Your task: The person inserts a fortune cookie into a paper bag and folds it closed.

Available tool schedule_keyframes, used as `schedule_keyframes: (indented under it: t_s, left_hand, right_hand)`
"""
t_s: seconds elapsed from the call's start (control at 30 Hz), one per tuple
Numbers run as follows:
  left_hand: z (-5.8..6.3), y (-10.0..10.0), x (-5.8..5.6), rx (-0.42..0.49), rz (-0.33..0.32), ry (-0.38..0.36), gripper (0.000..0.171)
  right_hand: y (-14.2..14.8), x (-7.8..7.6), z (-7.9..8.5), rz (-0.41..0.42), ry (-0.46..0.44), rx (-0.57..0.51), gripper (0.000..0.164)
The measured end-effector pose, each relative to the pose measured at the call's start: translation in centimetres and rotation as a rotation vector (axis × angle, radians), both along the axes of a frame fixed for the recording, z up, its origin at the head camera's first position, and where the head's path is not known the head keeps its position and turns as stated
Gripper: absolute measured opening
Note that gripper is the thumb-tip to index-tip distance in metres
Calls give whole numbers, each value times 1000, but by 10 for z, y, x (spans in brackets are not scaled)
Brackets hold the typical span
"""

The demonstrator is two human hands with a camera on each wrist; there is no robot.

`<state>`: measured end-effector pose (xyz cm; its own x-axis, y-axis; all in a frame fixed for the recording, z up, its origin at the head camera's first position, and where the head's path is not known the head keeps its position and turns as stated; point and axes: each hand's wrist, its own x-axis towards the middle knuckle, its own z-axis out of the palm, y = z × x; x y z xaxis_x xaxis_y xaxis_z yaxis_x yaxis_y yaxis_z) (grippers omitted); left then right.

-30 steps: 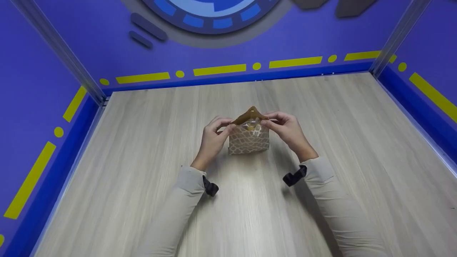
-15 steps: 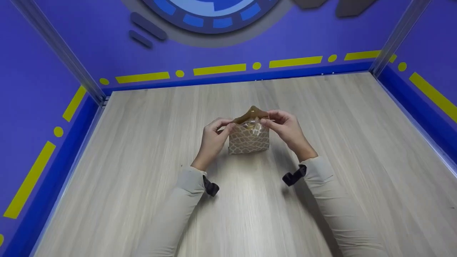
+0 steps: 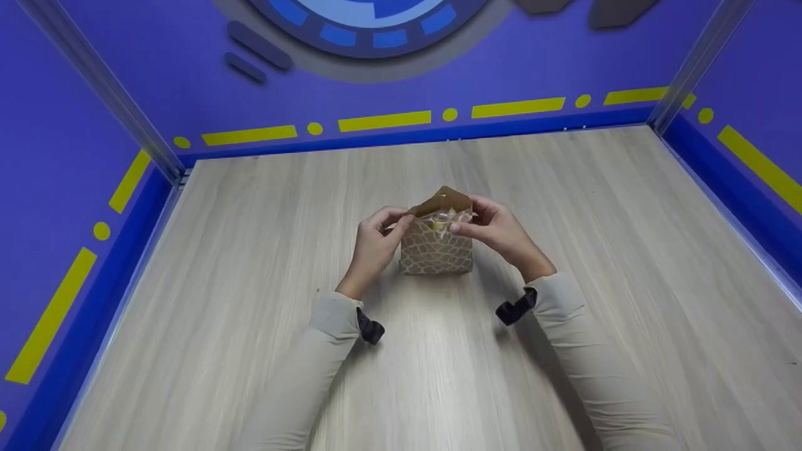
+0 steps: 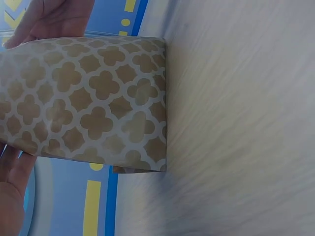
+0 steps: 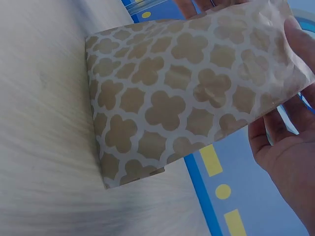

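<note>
A brown paper bag [image 3: 435, 254] with a pale quatrefoil pattern stands upright on the table, its base touching the wood. Its plain brown back panel [image 3: 448, 200] rises to a point at the top, where a small hole shows. Clear, shiny plastic with a yellowish patch [image 3: 438, 224] is visible at the mouth; what it is stays unclear. My left hand [image 3: 377, 241] pinches the upper left edge between thumb and fingers. At the upper right edge, my right hand [image 3: 501, 233] grips the bag, thumb on the front and fingers behind. Both wrist views show the patterned front [image 4: 96, 98] [image 5: 165, 105].
The light wood table [image 3: 250, 250] extends around the bag on all sides. Blue panels with yellow dashes [image 3: 385, 122] border its back, left and right edges. A black wrist camera [image 3: 371, 329] is strapped to the left wrist, another [image 3: 517, 307] to the right.
My right thumb has slid down and inward over the bag's front, and the right fingers shifted behind its edge. The front face has turned more upright. The left hand stays nearly still.
</note>
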<state>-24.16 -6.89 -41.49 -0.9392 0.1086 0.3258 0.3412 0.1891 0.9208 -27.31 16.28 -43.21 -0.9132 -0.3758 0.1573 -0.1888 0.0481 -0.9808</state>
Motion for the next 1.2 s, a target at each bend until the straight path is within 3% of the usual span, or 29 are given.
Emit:
schedule_keyframes:
  t_s: [0.3, 0.53, 0.63, 0.93, 1.2]
  left_hand:
    - [2, -2, 0, -4, -60, -21, 19]
    - [-25, -3, -17, 75, -184, -38, 36]
    - [-29, -3, -19, 91, -204, -20, 40]
    - [-25, 2, -15, 88, -180, -75, 41]
    - [-30, 5, -18, 104, -129, -72, 34]
  right_hand:
    - [-2, 0, 2, -64, 8, 32, 44]
    - [-3, 0, 1, -108, 2, 23, 41]
    - [-4, 0, 1, -119, -6, 14, 40]
    - [-7, 0, 1, -131, -1, -14, 35]
    - [-9, -1, -2, -127, -3, -29, 32]
